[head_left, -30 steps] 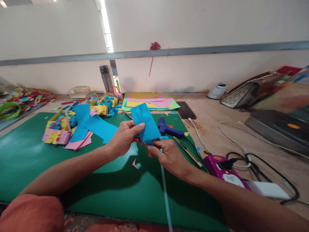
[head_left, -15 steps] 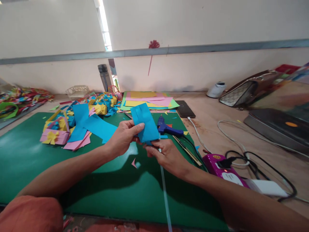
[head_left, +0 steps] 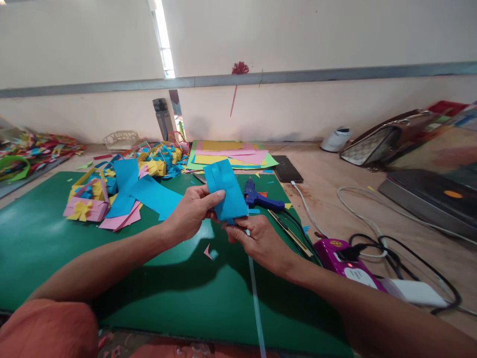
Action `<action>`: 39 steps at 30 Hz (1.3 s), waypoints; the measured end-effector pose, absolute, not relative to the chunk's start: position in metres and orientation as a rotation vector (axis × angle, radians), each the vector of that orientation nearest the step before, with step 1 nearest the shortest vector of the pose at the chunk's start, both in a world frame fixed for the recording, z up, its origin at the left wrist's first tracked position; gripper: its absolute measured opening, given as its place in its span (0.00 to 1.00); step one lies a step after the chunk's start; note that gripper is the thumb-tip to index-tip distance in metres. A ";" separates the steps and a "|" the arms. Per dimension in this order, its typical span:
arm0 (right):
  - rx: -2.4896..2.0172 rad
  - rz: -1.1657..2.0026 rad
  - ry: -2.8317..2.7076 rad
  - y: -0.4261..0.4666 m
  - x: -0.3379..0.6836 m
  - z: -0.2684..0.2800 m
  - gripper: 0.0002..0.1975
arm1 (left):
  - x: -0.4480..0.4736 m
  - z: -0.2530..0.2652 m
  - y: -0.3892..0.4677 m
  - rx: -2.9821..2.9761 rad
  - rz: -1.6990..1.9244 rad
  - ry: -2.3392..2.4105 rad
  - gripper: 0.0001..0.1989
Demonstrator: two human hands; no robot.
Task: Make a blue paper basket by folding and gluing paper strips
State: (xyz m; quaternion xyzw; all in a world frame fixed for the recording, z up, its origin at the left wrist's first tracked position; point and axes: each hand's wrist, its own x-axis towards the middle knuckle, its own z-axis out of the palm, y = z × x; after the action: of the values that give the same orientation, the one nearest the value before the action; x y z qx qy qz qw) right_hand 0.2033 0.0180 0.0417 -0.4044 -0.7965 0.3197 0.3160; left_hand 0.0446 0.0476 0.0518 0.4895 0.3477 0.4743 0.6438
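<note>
My left hand (head_left: 192, 208) grips a folded piece of blue paper (head_left: 228, 191) at its left side, thumb pressed flat on the face. At the paper's lower edge, my right hand (head_left: 257, 238) pinches a small blue part of it between thumb and fingers; the fingertips are partly hidden. Both hands are above a green mat (head_left: 179, 298). Just beyond my right hand lies a blue glue gun (head_left: 263, 200), with a gold-coloured cutter (head_left: 288, 232) beside its cable. A pink paper scrap (head_left: 207, 251) is below the hands.
Blue paper sheets (head_left: 156, 195) and a pink paper basket (head_left: 89, 209) lie left, near several small paper baskets (head_left: 160, 161). Stacked coloured paper (head_left: 231, 154) and a phone (head_left: 287, 169) are behind. A purple power strip (head_left: 346, 263) with tangled cables stands right.
The view has shifted very slightly. Both hands keep hold of the blue paper in nearly the same pose.
</note>
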 end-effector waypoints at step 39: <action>-1.041 0.797 -2.161 0.019 0.204 0.038 0.13 | 0.044 0.051 0.046 1.146 1.076 0.787 0.12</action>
State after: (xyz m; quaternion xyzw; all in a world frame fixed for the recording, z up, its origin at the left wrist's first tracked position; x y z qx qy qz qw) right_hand 0.2039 0.0191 0.0381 -0.3927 -0.8149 0.3007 0.3022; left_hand 0.0436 0.0463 0.0506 0.5019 0.3446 0.4713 0.6381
